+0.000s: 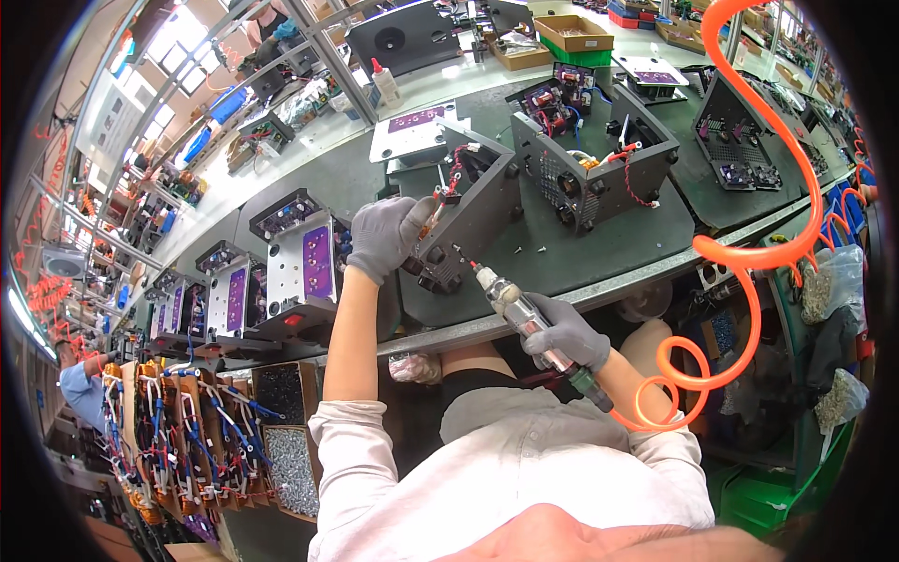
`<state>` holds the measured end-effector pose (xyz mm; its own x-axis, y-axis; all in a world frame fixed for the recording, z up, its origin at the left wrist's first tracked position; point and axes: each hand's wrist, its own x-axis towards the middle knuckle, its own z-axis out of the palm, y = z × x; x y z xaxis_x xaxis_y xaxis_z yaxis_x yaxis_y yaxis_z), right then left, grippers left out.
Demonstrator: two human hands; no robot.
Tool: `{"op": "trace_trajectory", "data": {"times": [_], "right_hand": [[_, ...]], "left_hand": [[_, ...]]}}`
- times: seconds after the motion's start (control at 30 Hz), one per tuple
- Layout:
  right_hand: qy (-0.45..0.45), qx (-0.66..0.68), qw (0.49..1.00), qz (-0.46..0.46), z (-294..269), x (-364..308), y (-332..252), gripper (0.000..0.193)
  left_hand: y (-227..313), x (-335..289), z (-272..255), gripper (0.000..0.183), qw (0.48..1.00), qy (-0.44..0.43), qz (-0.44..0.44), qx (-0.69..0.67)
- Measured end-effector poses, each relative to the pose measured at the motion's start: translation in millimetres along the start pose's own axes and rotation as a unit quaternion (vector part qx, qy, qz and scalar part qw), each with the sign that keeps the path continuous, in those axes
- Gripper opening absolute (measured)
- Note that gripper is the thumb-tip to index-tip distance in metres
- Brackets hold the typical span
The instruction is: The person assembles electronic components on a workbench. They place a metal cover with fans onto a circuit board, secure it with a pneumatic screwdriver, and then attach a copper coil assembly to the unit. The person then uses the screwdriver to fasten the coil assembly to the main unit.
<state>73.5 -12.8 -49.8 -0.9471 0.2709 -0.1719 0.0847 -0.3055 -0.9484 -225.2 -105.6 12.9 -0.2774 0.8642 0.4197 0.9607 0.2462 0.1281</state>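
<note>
In my gloved right hand (pixel 569 337) is a pneumatic screwdriver (pixel 513 304), its bit pointing up and left toward a black metal housing (pixel 478 211). The tip is a little apart from the housing's near end. My left hand (pixel 386 234), also in a grey glove, is at the housing's left side with thumb and fingers closed near red wires (pixel 457 173) and a small black part. What the fingers grip is hidden. Two loose screws (pixel 530 250) lie on the dark green mat right of the housing.
A second black housing (pixel 599 164) with wires stands to the right. Metal units with purple circuit boards (pixel 318 262) line the left. An orange coiled air hose (pixel 810 187) loops down the right to the screwdriver. Wire bundles (pixel 178 431) and a screw box (pixel 292 468) are lower left.
</note>
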Motion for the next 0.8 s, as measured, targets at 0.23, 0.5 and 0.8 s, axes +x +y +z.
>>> {"op": "trace_trajectory", "data": {"times": [0.23,0.5,0.8], "right_hand": [[-0.037,0.086,0.994,0.049,-0.3,4.9,-8.3,0.076],[-0.07,0.154,0.984,0.055,-10.9,-1.6,1.9,0.068],[0.08,0.183,0.977,0.078,-35.4,-27.8,24.5,0.047]], "left_hand": [[-0.9,-2.9,0.7,0.059,0.999,0.024,0.005,-0.021],[15.9,-19.8,1.2,0.027,0.976,0.215,0.008,-0.043],[105.0,-113.2,40.9,0.023,0.785,0.112,-0.272,-0.546]]}}
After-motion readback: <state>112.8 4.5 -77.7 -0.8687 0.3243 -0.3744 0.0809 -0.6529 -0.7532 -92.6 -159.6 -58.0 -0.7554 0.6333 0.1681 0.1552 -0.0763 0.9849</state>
